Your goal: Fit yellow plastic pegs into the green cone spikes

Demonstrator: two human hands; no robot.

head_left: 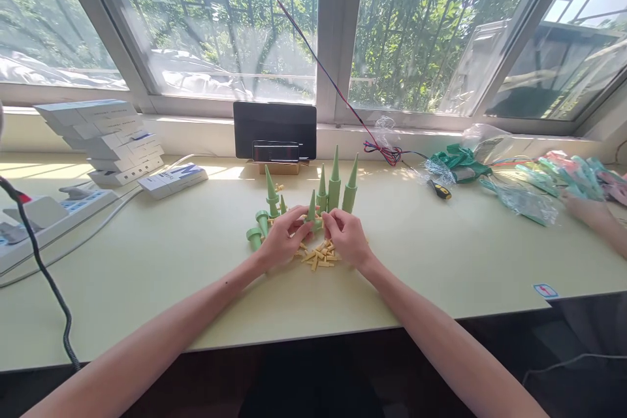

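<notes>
My left hand (287,235) is closed around a green cone-tipped plastic piece (312,206), its point upward. Close beside it, my right hand (347,235) pinches a small yellow peg (323,223) against the side of that piece. Below and between the hands lies a loose pile of yellow pegs (321,255) on the table. Just behind my right hand stand several tall green spikes (334,186). To the left of my left hand are a green spike (271,192) and two green pieces with round caps (253,235).
At the back stand a dark tablet (274,127) and a phone (275,152). On the left are stacked white boxes (112,137) and a power strip (63,215). To the right lie a yellow-black tool (439,190), plastic bags (524,199) and another person's hand (585,209).
</notes>
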